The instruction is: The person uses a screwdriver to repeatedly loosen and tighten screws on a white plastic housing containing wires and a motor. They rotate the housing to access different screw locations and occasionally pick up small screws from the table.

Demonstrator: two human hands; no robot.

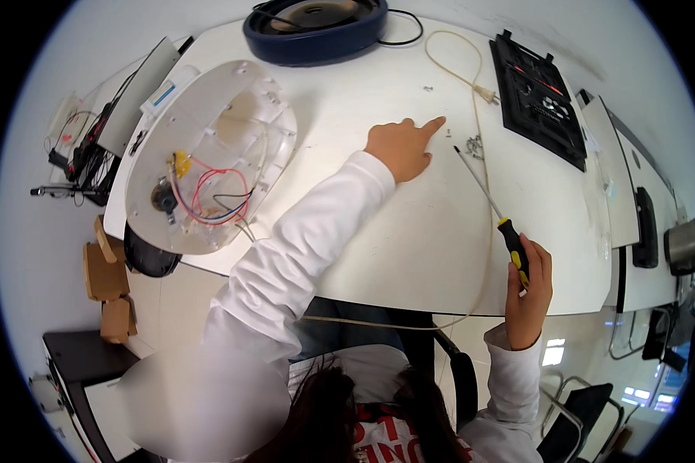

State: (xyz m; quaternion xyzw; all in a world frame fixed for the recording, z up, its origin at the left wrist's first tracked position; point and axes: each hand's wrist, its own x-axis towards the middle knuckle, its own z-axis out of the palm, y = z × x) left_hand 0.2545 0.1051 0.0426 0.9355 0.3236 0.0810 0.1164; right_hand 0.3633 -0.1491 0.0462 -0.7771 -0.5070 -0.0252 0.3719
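My left hand (pixel 404 149) reaches over the white table with its index finger stretched out and thumb apart. The other fingers are curled, and I see nothing held. Just right of that fingertip lies a small screw (pixel 449 133). A little pile of screws (pixel 475 146) sits further right, close to the screwdriver's tip. My right hand (pixel 530 289) is closed round the black and yellow handle of a screwdriver (pixel 487 193), whose shaft slants up and left. At the left lies an open white appliance housing (pixel 208 154) with red, blue and grey wires inside.
A dark blue round appliance part (pixel 316 38) stands at the far edge. An open black tool case (pixel 538 100) lies far right. A pale cord with a plug (pixel 486 95) runs down the table (pixel 378 255). Cardboard boxes (pixel 106 270) are on the floor at left.
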